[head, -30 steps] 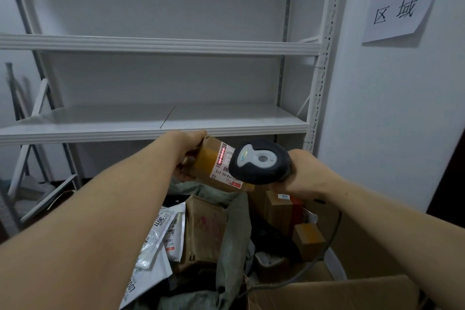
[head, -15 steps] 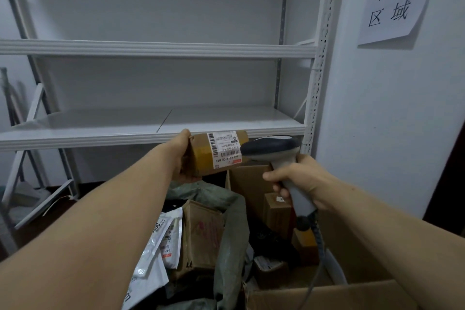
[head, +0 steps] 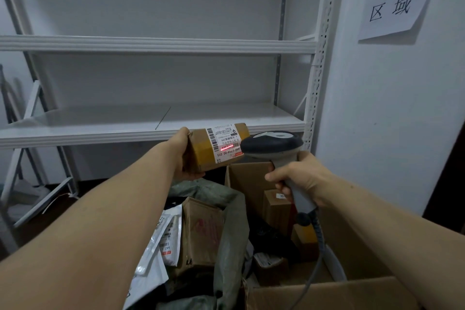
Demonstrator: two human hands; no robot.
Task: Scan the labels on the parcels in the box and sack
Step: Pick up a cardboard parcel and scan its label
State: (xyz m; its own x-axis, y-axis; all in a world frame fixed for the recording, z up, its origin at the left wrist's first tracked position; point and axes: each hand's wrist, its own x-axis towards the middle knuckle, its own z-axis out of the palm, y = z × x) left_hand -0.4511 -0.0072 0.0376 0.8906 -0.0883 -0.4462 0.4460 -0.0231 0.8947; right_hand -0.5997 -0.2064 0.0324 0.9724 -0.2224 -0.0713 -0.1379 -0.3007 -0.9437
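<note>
From the head camera, the left hand (head: 184,158) grips a small brown cardboard parcel (head: 202,156) banded in yellow tape, held up before the white metal shelf (head: 151,122). The right hand (head: 302,178) clasps the grey handheld scanner (head: 271,145), its red line across the parcel's white label (head: 225,141). Below lie the open cardboard box (head: 247,178) and grey-green sack (head: 230,234)
</note>
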